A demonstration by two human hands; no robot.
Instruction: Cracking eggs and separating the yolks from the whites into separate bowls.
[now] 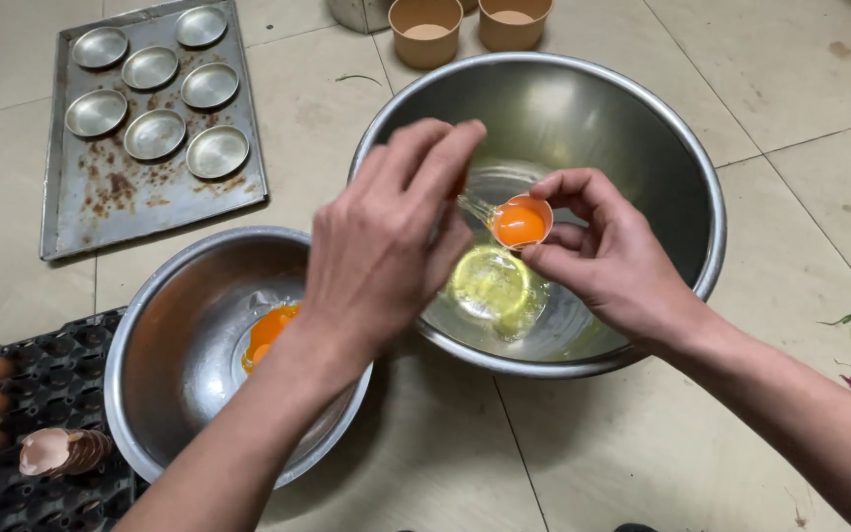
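Right hand (608,261) grips half shell (521,223) holding yolk over large bowl (682,148) of whites; left hand (386,236) hides its own grasp; small bowl (169,325) holds yolks.

Light falls evenly from overhead, bright but soft, so the tiled floor (800,89) shows only faint shadows under the arms. The big bowl (642,128) throws a pale glare off its inner wall, and the small bowl (164,325) shines along its rim. Focus holds sharp at centre; the left hand (386,236) looks slightly blurred, the corners a little dimmer.
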